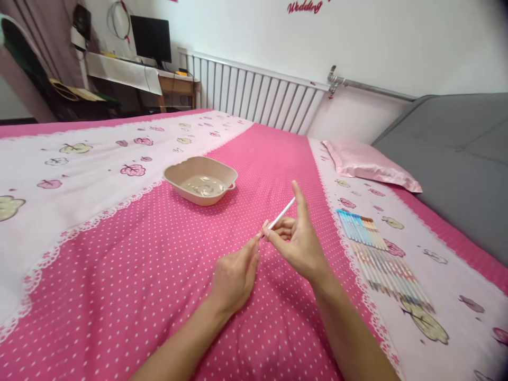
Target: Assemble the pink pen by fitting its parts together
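Note:
A slim white pen (282,212) slants up to the right between my hands, above the pink dotted bedspread. My right hand (298,241) pinches it near its lower part, with the index finger pointing up and the other fingers curled. At the pen's lower end, where a dark tip shows, the fingertips of my left hand (236,272) are closed on it. To the right, several slim pens (391,270) lie side by side in two rows, blue and brown ends in the upper one.
A beige plastic basin (186,191) with small whitish bits inside stands on the bed ahead, left of my hands. A pink pillow (369,164) lies at the right by the grey headboard (448,143). Beyond the bed are a white radiator (254,90) and a desk with a monitor (151,39).

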